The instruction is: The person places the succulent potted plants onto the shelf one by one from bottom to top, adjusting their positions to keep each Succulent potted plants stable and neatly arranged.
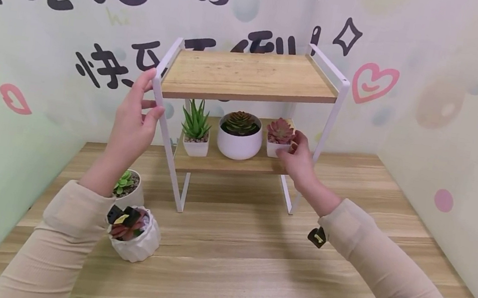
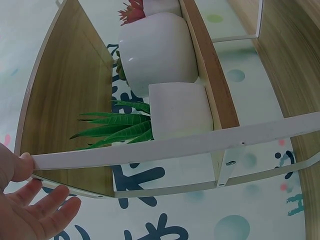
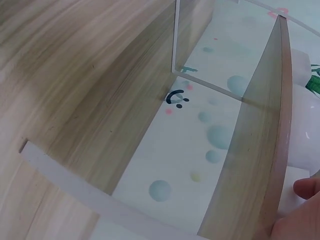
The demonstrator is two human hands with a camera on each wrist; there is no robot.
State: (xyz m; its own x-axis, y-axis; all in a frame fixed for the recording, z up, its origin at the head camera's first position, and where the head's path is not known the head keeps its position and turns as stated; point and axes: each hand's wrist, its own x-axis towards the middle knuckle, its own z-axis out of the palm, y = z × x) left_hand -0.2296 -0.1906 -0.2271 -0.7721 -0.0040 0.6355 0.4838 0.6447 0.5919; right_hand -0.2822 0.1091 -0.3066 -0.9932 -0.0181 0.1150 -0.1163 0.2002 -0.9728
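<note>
A two-tier shelf rack (image 1: 253,75) with wooden boards and white metal sides stands on the table. On its lower board are three potted plants in a row. At the left is a spiky green succulent in a square white pot (image 1: 195,147), in the middle a dark succulent in a round white bowl (image 1: 238,144). My right hand (image 1: 300,164) holds the small white pot with a pink succulent (image 1: 280,132) at the right end; its thumb shows in the right wrist view. My left hand (image 1: 134,117) grips the rack's upper left post, thumb against the white metal.
Left of the rack, partly behind my left forearm, stand a green succulent in a white pot (image 1: 130,195) and a reddish succulent in a crinkled white pot (image 1: 138,244). The wooden table (image 1: 240,275) meets printed walls (image 1: 451,121) at the back and sides.
</note>
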